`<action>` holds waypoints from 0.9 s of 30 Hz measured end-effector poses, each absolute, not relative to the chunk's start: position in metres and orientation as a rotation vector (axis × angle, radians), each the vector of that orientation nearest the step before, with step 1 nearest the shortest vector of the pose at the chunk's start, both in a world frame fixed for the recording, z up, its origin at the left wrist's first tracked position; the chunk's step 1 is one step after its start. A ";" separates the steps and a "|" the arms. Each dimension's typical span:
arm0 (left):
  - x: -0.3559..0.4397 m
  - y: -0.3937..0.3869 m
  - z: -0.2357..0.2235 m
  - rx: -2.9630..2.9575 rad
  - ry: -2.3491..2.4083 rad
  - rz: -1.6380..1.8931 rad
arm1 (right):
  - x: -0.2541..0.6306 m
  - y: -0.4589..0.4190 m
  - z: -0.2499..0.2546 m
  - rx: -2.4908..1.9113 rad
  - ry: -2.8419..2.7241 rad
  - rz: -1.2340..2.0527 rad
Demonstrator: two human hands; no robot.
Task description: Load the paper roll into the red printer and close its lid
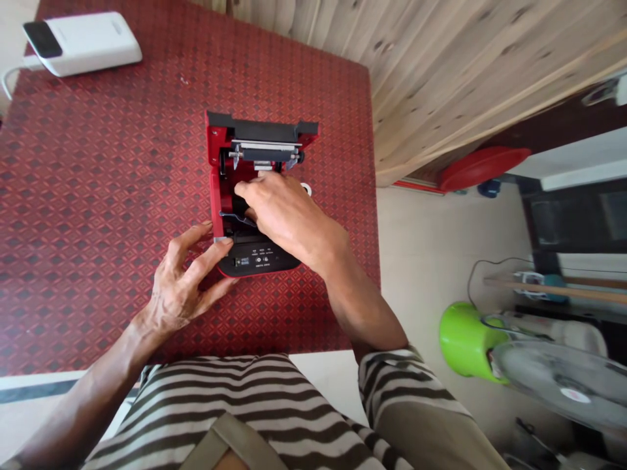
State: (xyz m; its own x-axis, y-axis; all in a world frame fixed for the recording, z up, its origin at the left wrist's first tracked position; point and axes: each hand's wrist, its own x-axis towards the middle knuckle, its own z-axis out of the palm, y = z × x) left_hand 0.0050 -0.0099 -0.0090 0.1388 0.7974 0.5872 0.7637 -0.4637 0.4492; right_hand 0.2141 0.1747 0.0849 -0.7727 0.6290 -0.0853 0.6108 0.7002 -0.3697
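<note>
We log: red compact printer (262, 155), cover open, mid worktop (98, 196) | left hand (183, 277) at 7 o'clock, fingers spread, tips on printer's side, no grip | right hand (284, 212) at 5 o'clock, fingers curled into open bay, hold unclear | white power bank (81, 44) at 10 o'clock

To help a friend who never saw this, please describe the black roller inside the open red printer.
On the red patterned table cover, an open red printer sits. At its far end, a black roller runs crosswise in a shiny metal bracket, just inside the flat black edge.
</note>
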 end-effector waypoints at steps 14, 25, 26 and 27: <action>-0.017 0.015 0.050 2.522 1.550 1.179 | 0.268 0.123 0.087 -0.675 -2.481 0.593; -0.034 0.138 0.098 2.641 1.568 1.117 | 0.266 0.103 0.081 -0.744 -2.438 0.291; -0.032 0.137 0.097 2.594 1.591 1.117 | 0.264 0.104 0.081 -0.745 -2.438 0.324; -0.030 0.134 0.097 2.555 1.607 1.126 | 0.262 0.105 0.082 -0.752 -2.444 0.363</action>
State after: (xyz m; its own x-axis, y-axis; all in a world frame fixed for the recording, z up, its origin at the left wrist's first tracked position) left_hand -0.0300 0.1340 0.0969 0.2594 0.7619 0.5935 0.8178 -0.5002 0.2847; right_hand 0.2618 0.1055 0.0821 -0.6911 0.5836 0.4264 0.4344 0.8069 -0.4003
